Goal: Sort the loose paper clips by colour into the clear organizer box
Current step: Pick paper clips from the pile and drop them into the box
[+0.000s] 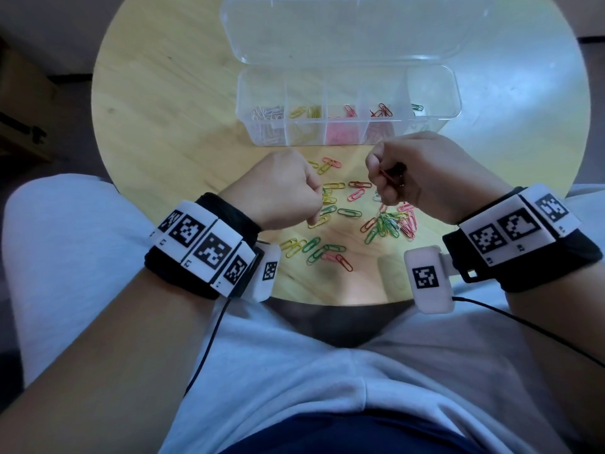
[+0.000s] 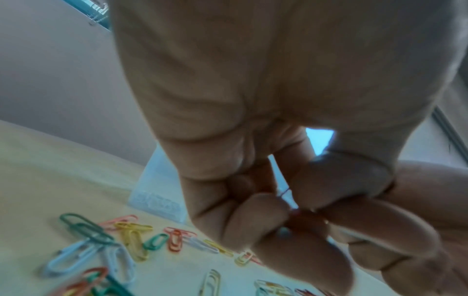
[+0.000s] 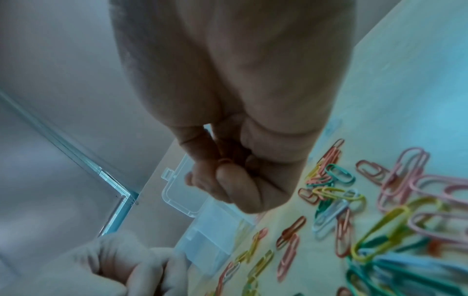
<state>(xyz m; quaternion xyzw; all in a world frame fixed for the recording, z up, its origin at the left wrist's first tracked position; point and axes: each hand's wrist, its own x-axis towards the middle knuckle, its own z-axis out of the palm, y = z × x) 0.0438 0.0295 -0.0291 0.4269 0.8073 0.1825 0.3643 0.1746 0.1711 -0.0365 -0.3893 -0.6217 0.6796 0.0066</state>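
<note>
While the box (image 1: 453, 93) sits toward the far edge of the tabletop (image 1: 163, 126) with its lid (image 1: 353, 27) swung back, both hands work over the clips (image 1: 389, 224) strewn toward the near edge.

The right hand (image 1: 425, 172) is raised off the wood, fingers curled, thumb and forefinger clamped on a red clip (image 1: 388, 174). It is held high, probably so it can go straight over the front wall. The left hand (image 1: 281, 191) is curled too, knuckles up, just above the pile. Its wrist view shows the fingertips pinched on a thin red piece (image 2: 303, 218), likely another clip, though blur leaves that unsure.

The box keeps one colour per compartment: white at the left end, then yellow, pink, red (image 1: 381, 111), and green at the right end. The red cell lies just beyond the right hand, so the carry looks short.

Many clips remain loose, some overlapping. Sorting seems well under way but far from done.
</note>
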